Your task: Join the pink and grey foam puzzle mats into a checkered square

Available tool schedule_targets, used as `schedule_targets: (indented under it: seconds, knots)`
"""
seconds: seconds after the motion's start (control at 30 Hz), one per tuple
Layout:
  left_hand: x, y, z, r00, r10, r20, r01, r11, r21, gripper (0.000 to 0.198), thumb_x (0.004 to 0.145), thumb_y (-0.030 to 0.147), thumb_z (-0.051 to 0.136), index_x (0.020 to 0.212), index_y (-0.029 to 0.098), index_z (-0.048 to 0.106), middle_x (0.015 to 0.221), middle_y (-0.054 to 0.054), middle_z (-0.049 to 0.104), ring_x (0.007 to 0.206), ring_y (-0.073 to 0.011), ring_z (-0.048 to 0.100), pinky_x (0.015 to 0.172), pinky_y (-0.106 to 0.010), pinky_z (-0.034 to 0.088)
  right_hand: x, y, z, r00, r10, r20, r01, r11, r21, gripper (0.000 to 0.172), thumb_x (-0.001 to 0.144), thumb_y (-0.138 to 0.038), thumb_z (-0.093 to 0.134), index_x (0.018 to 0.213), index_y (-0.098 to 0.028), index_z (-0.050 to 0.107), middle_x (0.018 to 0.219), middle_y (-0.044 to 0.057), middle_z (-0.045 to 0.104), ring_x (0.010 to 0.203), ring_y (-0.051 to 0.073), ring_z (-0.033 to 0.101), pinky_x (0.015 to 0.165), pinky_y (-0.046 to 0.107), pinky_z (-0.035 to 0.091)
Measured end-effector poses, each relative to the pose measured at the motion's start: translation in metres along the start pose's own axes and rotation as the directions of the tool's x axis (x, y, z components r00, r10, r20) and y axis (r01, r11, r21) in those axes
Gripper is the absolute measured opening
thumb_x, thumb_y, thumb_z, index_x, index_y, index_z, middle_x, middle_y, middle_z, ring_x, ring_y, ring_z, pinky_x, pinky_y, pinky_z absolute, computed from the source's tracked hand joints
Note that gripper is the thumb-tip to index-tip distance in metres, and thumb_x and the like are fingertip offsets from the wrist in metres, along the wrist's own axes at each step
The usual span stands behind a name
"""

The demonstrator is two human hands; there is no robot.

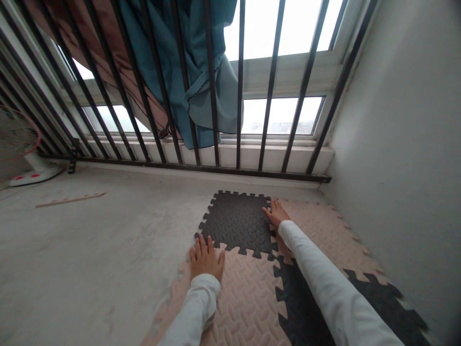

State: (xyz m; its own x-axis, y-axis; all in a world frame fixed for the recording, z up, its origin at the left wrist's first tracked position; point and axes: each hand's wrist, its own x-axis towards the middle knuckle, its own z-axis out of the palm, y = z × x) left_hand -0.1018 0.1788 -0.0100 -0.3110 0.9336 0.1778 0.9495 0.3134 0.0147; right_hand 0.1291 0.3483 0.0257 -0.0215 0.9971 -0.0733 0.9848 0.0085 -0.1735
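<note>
A black foam puzzle mat tile (pixel 236 218) lies flat on the floor with toothed edges. My left hand (pixel 206 257) rests palm down, fingers spread, on the near left corner where this tile meets a beige foam tile (pixel 248 293). At the black tile's right edge, my right hand (pixel 276 214) lies over the seam with another beige tile (pixel 317 223), its fingers stretched out. Under my right forearm, partly hidden, is a second black tile (pixel 300 302). Neither hand grips anything.
Black metal railings (pixel 237 96) stand before the windows, with a blue curtain (pixel 209 86) behind them. A white wall (pixel 403 144) borders the mat on the right. On the grey floor (pixel 118 259) lie a thin beige edge strip (pixel 70 200) and a fan's base (pixel 36 173).
</note>
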Motion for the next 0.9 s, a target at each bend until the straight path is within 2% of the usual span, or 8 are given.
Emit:
schedule_targets:
  seconds: [0.17, 0.3, 0.37, 0.53, 0.6, 0.73, 0.83, 0.9]
  knots:
    - [0.002, -0.002, 0.006, 1.000, -0.001, 0.022, 0.001, 1.000, 0.007, 0.062, 0.077, 0.046, 0.033, 0.129, 0.012, 0.030, 0.138, -0.016, 0.023, 0.127, -0.0274, 0.020, 0.101, -0.048, 0.017, 0.014, -0.001, 0.012, 1.000, -0.003, -0.019, 0.002, 0.997, -0.076, 0.068, 0.081, -0.052, 0.016, 0.134, -0.009, 0.010, 0.143, 0.009, 0.010, 0.130, 0.019, 0.008, 0.104, 0.043, 0.011]
    - [0.002, -0.002, 0.006, 1.000, -0.004, 0.025, 0.003, 1.000, 0.011, 0.062, 0.078, 0.046, 0.032, 0.130, 0.013, 0.029, 0.138, -0.016, 0.023, 0.127, -0.0271, 0.019, 0.101, -0.048, 0.017, 0.012, -0.006, 0.018, 0.996, -0.044, -0.082, 0.031, 0.988, -0.149, 0.070, 0.080, -0.051, 0.020, 0.132, -0.004, 0.020, 0.139, 0.014, 0.022, 0.129, 0.021, 0.013, 0.104, 0.040, 0.011]
    - [0.002, -0.002, 0.006, 1.000, -0.008, 0.027, 0.007, 1.000, 0.008, 0.062, 0.078, 0.046, 0.032, 0.130, 0.012, 0.029, 0.138, -0.016, 0.023, 0.127, -0.0273, 0.019, 0.101, -0.048, 0.017, 0.012, -0.009, 0.017, 0.996, -0.032, -0.082, 0.020, 0.989, -0.149, 0.070, 0.080, -0.051, 0.021, 0.130, -0.002, 0.024, 0.139, 0.015, 0.022, 0.129, 0.022, 0.013, 0.103, 0.039, 0.012]
    - [0.002, -0.002, 0.005, 0.999, -0.005, 0.039, 0.005, 1.000, 0.000, 0.062, 0.078, 0.046, 0.033, 0.130, 0.013, 0.029, 0.139, -0.016, 0.022, 0.127, -0.0273, 0.019, 0.102, -0.048, 0.016, 0.015, -0.008, 0.018, 0.991, -0.036, -0.129, 0.022, 0.994, -0.111, 0.068, 0.080, -0.054, 0.021, 0.131, -0.010, 0.023, 0.143, 0.008, 0.012, 0.128, 0.020, 0.013, 0.102, 0.041, 0.015]
    - [0.001, -0.002, 0.004, 0.999, -0.006, 0.033, 0.006, 1.000, 0.004, 0.061, 0.078, 0.045, 0.032, 0.130, 0.013, 0.029, 0.138, -0.016, 0.022, 0.127, -0.0276, 0.019, 0.101, -0.048, 0.016, 0.018, -0.005, 0.019, 0.982, -0.075, -0.172, 0.060, 0.994, -0.090, 0.069, 0.078, -0.056, 0.022, 0.132, -0.012, 0.021, 0.141, 0.008, 0.019, 0.127, 0.020, 0.018, 0.101, 0.042, 0.017]
    - [-0.001, 0.000, 0.002, 1.000, -0.006, 0.001, 0.006, 1.000, 0.001, 0.060, 0.079, 0.045, 0.031, 0.130, 0.013, 0.029, 0.138, -0.016, 0.024, 0.127, -0.0270, 0.019, 0.102, -0.047, 0.015, 0.027, 0.001, 0.021, 0.974, -0.080, -0.210, 0.075, 0.997, -0.033, 0.077, 0.075, -0.062, 0.026, 0.131, -0.010, 0.021, 0.132, 0.014, 0.036, 0.122, 0.023, 0.027, 0.098, 0.043, 0.020]
    - [-0.001, 0.000, 0.000, 1.000, -0.013, 0.004, 0.013, 1.000, -0.012, 0.061, 0.079, 0.047, 0.031, 0.130, 0.013, 0.030, 0.138, -0.015, 0.024, 0.127, -0.0270, 0.019, 0.102, -0.047, 0.015, 0.034, 0.003, 0.020, 0.976, -0.072, -0.204, 0.081, 0.996, 0.040, 0.072, 0.075, -0.060, 0.027, 0.128, -0.012, 0.028, 0.130, 0.014, 0.039, 0.121, 0.024, 0.029, 0.098, 0.044, 0.020]
    - [-0.001, 0.000, 0.000, 1.000, -0.014, 0.003, 0.015, 1.000, -0.015, 0.061, 0.079, 0.047, 0.031, 0.130, 0.013, 0.030, 0.138, -0.015, 0.024, 0.127, -0.0271, 0.019, 0.102, -0.047, 0.015, 0.034, 0.005, 0.015, 0.970, -0.049, -0.238, 0.081, 0.988, 0.128, 0.066, 0.077, -0.058, 0.021, 0.124, -0.014, 0.034, 0.125, 0.014, 0.044, 0.118, 0.023, 0.034, 0.097, 0.042, 0.025]
